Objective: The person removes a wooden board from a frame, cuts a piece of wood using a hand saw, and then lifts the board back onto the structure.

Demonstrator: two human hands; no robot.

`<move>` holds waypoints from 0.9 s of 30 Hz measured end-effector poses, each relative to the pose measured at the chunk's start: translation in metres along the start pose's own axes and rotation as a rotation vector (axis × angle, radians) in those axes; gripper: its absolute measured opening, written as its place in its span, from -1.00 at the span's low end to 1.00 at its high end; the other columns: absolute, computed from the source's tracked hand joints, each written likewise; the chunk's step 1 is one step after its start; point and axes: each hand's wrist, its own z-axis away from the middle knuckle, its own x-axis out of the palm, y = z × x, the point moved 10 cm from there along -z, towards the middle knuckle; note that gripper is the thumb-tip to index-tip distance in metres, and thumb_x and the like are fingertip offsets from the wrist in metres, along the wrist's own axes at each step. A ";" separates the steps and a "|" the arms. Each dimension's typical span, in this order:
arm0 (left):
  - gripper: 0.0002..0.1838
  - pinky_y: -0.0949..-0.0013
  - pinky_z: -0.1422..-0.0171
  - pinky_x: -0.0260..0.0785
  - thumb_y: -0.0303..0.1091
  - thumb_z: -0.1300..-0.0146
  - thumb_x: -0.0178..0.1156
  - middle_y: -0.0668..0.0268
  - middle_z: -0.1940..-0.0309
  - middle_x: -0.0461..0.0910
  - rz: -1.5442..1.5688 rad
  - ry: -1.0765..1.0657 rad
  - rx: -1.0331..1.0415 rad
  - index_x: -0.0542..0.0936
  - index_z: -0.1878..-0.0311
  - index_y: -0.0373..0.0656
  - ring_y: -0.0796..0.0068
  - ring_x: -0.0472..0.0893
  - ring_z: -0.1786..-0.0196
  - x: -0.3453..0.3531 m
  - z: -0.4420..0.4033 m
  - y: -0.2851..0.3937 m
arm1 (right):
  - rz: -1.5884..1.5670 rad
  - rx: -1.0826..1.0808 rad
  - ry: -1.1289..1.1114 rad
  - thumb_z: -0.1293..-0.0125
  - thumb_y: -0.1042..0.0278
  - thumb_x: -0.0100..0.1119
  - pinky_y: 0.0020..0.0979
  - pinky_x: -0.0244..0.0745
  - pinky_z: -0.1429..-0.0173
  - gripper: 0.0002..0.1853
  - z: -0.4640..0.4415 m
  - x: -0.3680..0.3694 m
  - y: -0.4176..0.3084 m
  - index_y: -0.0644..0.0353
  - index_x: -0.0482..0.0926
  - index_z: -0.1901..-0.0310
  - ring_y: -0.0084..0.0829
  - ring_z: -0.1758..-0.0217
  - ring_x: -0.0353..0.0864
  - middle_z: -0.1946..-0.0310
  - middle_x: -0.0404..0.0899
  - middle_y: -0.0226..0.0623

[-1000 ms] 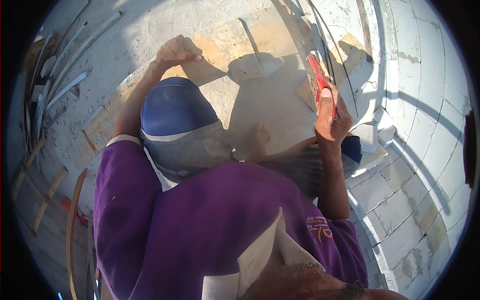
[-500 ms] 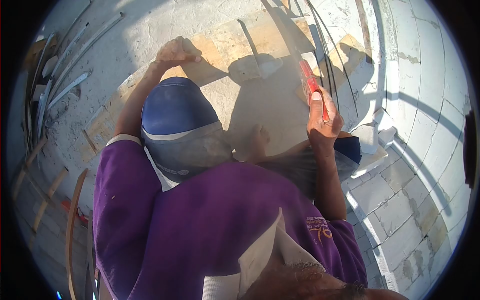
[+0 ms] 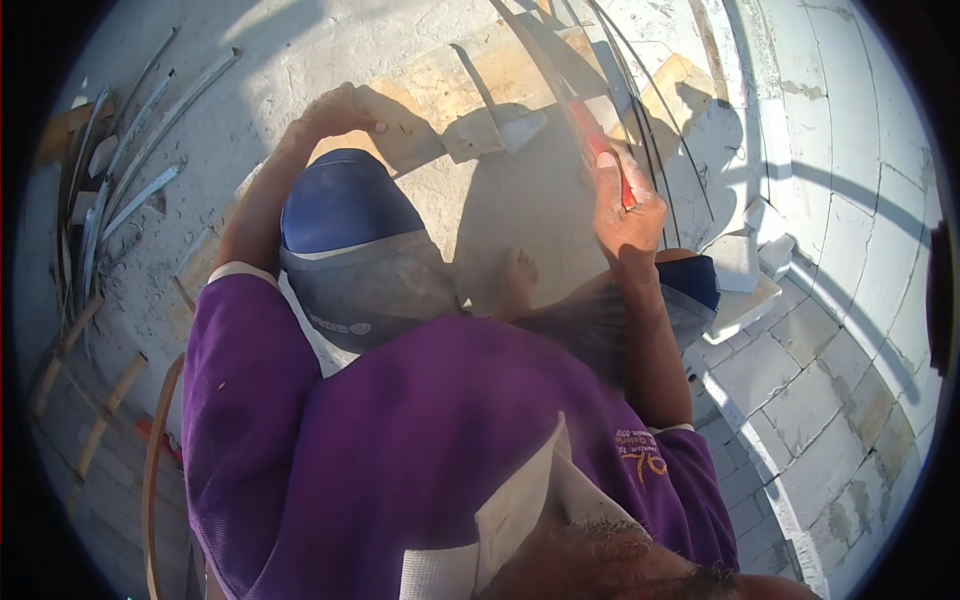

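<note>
In my right hand [image 3: 628, 208] is the red handle of a handsaw [image 3: 590, 128], fingers closed round it. Its long blade runs forward and to the left, smeared by motion. A pale wooden board [image 3: 430, 85] lies on the ground in front of my knees. My left hand [image 3: 338, 112] is at the board's left end, fingers bent over it and thumb pointing right; the fingertips are partly hidden. A small white block [image 3: 525, 130] sits beside the board's near edge, next to a squarish piece [image 3: 473, 137] in shadow.
Thin dark rods [image 3: 640, 95] lie right of the saw. Metal strips [image 3: 150, 130] are piled at the far left. White blocks [image 3: 735, 262] stand by my right knee, near a pale block wall [image 3: 850, 180]. Curved wooden slats [image 3: 160, 470] are at lower left.
My right hand has pushed the saw forward and slightly left. My left hand stays at the board's end. The whole view has shifted a little.
</note>
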 end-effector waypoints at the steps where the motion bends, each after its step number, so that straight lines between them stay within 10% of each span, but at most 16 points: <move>1: 0.09 0.04 -0.35 0.43 0.31 0.15 0.56 -0.07 -0.15 0.61 -0.147 -0.133 0.066 0.47 -0.28 -0.40 0.01 0.60 -0.25 0.001 -0.002 0.010 | -0.003 -0.011 0.006 -0.48 0.29 0.20 -0.38 0.60 0.12 -0.72 0.002 0.004 0.006 0.30 0.68 -0.06 -0.28 0.28 0.77 0.31 0.73 -0.01; 6: 0.12 0.02 -0.49 0.31 0.42 -0.01 0.43 -0.11 -0.37 0.47 -0.204 0.066 0.151 0.41 -0.41 -0.34 -0.04 0.47 -0.43 -0.100 -0.049 0.077 | 0.020 0.039 -0.042 -0.48 0.27 0.18 -0.32 0.59 0.17 -0.70 0.008 0.005 -0.002 0.28 0.66 -0.09 -0.26 0.34 0.74 0.33 0.71 0.01; 8: -0.39 0.02 -0.42 0.40 0.04 -0.45 0.16 -0.01 -0.29 0.55 0.007 0.025 -0.142 0.51 -0.36 -0.24 0.06 0.53 -0.34 -0.136 0.058 0.170 | 0.000 -0.007 -0.027 -0.48 0.22 0.16 -0.27 0.59 0.18 -0.69 0.004 0.004 -0.003 0.28 0.67 -0.05 -0.17 0.34 0.75 0.35 0.71 0.04; 10: 0.08 -0.13 -0.59 0.13 0.54 -0.14 0.23 -0.08 -0.43 0.40 -0.179 0.254 0.000 0.44 -0.40 -0.31 -0.02 0.35 -0.53 -0.097 -0.051 0.145 | -0.037 0.031 -0.043 -0.48 0.21 0.15 -0.25 0.60 0.18 -0.69 -0.001 0.004 -0.002 0.28 0.68 -0.03 -0.12 0.33 0.76 0.36 0.71 0.05; 12: 0.07 -0.41 -0.57 -0.08 0.60 -0.25 -0.02 -0.04 -0.51 0.30 -0.039 0.447 -0.082 0.41 -0.42 -0.28 -0.05 0.15 -0.62 -0.056 -0.039 0.155 | -0.071 0.068 -0.045 -0.48 0.20 0.15 -0.23 0.60 0.19 -0.69 -0.005 0.002 -0.002 0.28 0.68 -0.02 -0.07 0.33 0.76 0.37 0.70 0.06; 17: 0.15 -0.40 -0.65 -0.36 0.59 -0.29 -0.06 -0.02 -0.67 -0.09 0.051 0.782 -0.137 0.09 -0.62 -0.23 -0.06 -0.19 -0.71 0.024 -0.010 0.164 | 0.018 -0.013 -0.039 -0.47 0.23 0.17 -0.21 0.59 0.23 -0.71 -0.001 0.006 -0.010 0.27 0.69 -0.01 -0.05 0.37 0.74 0.41 0.69 0.01; 27: 0.01 -0.51 -0.61 -0.47 0.41 -0.35 -0.06 -0.01 -0.68 -0.11 0.076 0.759 -0.185 0.04 -0.66 -0.10 -0.11 -0.25 -0.71 0.018 -0.012 0.165 | 0.019 -0.114 0.006 -0.49 0.22 0.16 -0.26 0.59 0.24 -0.70 0.007 0.008 0.006 0.27 0.67 -0.05 -0.15 0.40 0.73 0.41 0.69 -0.03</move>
